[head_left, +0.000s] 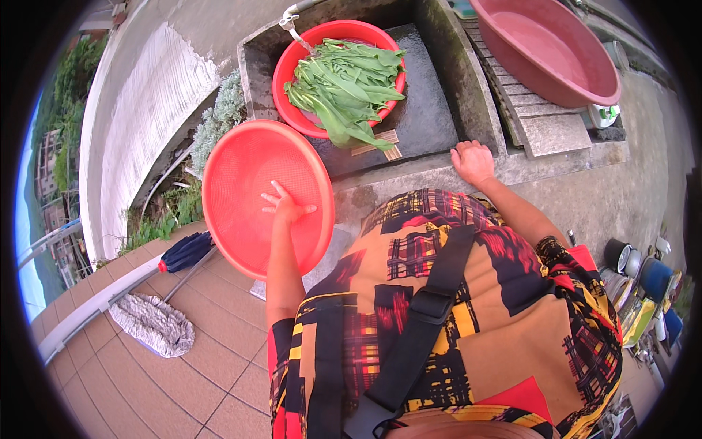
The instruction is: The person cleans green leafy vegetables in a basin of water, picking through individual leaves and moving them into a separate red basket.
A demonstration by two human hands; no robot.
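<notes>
My left hand (285, 205) lies spread, palm down, inside a round red plastic strainer basket (241, 168) that stands on the left corner of a concrete sink. My right hand (474, 161) rests on the sink's front rim (409, 174), holding nothing. Farther back in the sink a red basin (289, 69) holds a pile of long green leafy vegetables (347, 84). Water runs into it from a tap (291, 18) above its left edge.
A large dull-red tub (548, 51) sits on a slatted stand at the back right. A mop (153, 322) lies on the tiled floor at the left beside a low white wall. Pots and containers (643, 285) crowd the right edge.
</notes>
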